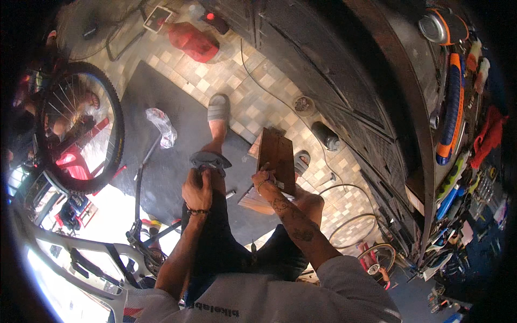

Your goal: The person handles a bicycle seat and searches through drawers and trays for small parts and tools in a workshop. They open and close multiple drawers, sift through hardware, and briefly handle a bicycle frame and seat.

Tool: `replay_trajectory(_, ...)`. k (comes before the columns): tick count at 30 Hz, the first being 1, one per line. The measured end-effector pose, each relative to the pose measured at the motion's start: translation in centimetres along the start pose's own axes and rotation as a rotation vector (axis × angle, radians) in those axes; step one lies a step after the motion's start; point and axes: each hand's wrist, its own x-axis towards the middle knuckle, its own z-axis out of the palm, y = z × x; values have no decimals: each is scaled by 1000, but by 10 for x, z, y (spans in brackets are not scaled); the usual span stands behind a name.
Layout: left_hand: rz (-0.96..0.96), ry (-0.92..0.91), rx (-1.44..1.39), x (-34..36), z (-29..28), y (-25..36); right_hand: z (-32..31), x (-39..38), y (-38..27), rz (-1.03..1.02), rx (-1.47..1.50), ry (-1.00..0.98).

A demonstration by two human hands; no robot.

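Observation:
My left hand (197, 189) is closed around a dark grey bicycle part (210, 160) shaped like a small saddle or pedal, held just above my left knee. My right hand (265, 179) grips the lower edge of a brown wooden block (278, 156) that stands upright over my right leg. A beaded band circles my left wrist. Below both hands are my legs in dark shorts, and my left foot in a grey slide sandal (218, 107) rests on a black floor mat (161, 124).
A bicycle wheel (81, 126) and white frame (81, 247) stand at left. A crumpled plastic bag (161, 125) lies on the mat, a red bag (191, 40) on the tiled floor beyond. A dark workbench (377, 81) with tools lines the right; a bare rim (353, 229) lies by it.

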Motion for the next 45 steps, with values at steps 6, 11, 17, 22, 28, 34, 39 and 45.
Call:
replay_trajectory(6,21,-63,125,13,-4,-7,23,-27,-38,5,-112,-91)
replay_trajectory(11,36,-59,64,20,-2,-4,46,-45,-70,-152,-81,-10)
replay_trajectory(17,72,-21,-78,42,0,3,37,-16,-85,-180,192,-32)
replay_trajectory(22,195,128,-79,79,34,-13,37,19,-91,-133,331,-9)
replay_trajectory(28,322,123,-432,116,72,10,36,72,-72,70,377,126)
replay_trajectory(34,461,296,-248,126,92,28,22,105,-15,356,490,342)
replay_trajectory(39,470,241,-321,122,98,17,10,106,63,409,909,605)
replay_trajectory(45,502,261,-470,88,64,1,-74,15,63,23,1533,878)
